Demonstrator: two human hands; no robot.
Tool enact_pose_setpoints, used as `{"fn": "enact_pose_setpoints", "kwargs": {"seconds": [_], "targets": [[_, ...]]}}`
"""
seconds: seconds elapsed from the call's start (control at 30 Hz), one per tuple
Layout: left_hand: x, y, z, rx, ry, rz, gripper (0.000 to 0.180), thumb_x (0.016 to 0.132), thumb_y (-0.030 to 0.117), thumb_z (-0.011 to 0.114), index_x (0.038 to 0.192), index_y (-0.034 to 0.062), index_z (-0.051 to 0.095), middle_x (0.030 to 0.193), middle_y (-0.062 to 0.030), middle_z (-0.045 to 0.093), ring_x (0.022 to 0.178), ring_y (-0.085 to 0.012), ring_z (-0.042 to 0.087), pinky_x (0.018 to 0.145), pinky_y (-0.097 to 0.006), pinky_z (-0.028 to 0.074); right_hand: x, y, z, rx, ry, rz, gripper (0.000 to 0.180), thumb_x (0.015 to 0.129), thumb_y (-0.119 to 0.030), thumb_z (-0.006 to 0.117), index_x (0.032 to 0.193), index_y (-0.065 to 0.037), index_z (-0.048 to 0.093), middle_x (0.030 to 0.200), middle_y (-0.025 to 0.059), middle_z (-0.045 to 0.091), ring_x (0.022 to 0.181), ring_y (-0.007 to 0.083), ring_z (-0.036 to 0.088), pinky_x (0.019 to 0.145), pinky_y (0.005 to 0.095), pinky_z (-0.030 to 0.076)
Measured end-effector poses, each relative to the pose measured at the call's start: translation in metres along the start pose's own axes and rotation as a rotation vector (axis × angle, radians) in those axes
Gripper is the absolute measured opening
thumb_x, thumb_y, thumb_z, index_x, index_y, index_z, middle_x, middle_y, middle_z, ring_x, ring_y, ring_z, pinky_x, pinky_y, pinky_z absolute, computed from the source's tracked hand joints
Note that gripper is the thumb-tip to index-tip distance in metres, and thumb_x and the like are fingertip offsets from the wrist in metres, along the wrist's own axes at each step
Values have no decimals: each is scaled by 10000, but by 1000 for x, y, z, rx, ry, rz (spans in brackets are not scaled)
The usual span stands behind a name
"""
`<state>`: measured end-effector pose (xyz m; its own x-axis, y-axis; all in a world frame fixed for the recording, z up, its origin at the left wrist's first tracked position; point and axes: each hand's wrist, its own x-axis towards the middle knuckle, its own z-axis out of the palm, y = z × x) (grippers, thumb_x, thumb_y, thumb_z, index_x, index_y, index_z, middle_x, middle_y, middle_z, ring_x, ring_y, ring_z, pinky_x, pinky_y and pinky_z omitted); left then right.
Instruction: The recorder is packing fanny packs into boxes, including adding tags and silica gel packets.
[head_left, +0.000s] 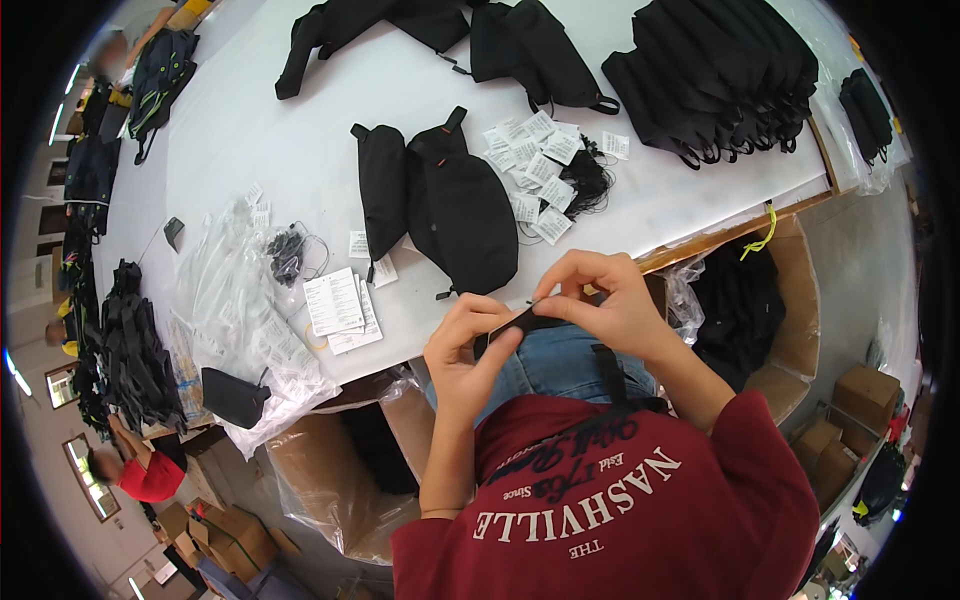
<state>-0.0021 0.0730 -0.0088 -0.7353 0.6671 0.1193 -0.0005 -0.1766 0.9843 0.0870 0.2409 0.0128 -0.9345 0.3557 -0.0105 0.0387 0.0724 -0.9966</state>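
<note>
Just in front of the table edge, above my lap, my left hand is closed on a narrow black fabric piece, thumb on top. My right hand pinches its other end, where something small and dark, perhaps a zipper pull, shows between finger and thumb. Most of the piece is hidden by my fingers. On the table ahead lie two black fabric bags, side by side, with loops and zipper pulls. Right of them is a heap of white tags with black cords.
Stacked black bags lie at the far right, more black bags at the back. Printed cards, clear plastic bags and a black pouch are on the left. Open cartons stand below the table edge. Other people are at far left.
</note>
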Motion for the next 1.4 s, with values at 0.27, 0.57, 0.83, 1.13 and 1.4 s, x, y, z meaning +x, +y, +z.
{"fn": "enact_pose_setpoints", "kwargs": {"seconds": [0.27, 0.57, 0.83, 1.13, 1.4], "targets": [[-10, -12, -17, -84, -209, -365, 63, 921, 52, 569, 930, -10, 561, 914, -39, 569, 864, -92, 550, 808, -241, 437, -6, 10, 5, -97, -224, 102, 101, 790, -104, 719, 821, -50, 639, 521, 12, 455, 493, 81, 371, 482, 241, 321], [-9, -12, -15, -68, -213, -361, 47, 895, 19, 588, 927, -15, 580, 888, -39, 569, 834, -95, 560, 785, -233, 442, -4, 14, 2, -134, -266, 58, 119, 794, -131, 721, 813, -58, 629, 514, 12, 419, 483, 91, 354, 474, 258, 316], [21, -20, -5, 49, -153, -218, 65, 866, 51, 634, 884, 0, 597, 841, -17, 580, 787, -71, 551, 715, -212, 432, -10, 27, -8, 345, -320, 402, 156, 920, -165, 605, 870, -18, 593, 554, -39, 496, 487, 34, 424, 456, 198, 312], [180, -84, -56, 1433, 239, 72, 436, 804, 475, 668, 722, 48, 624, 761, -74, 589, 772, -264, 539, 766, -393, 368, -18, 39, -13, 361, -193, 377, 136, 910, -140, 615, 851, -24, 579, 562, -34, 495, 482, 31, 421, 457, 196, 308], [175, -63, -33, 1093, 186, 35, 229, 779, 236, 660, 788, 8, 647, 773, -106, 623, 762, -248, 584, 738, -375, 422, -23, 32, -24, 320, -116, 353, 130, 899, -140, 628, 858, -22, 589, 576, -34, 507, 491, 26, 428, 460, 190, 313]]}}
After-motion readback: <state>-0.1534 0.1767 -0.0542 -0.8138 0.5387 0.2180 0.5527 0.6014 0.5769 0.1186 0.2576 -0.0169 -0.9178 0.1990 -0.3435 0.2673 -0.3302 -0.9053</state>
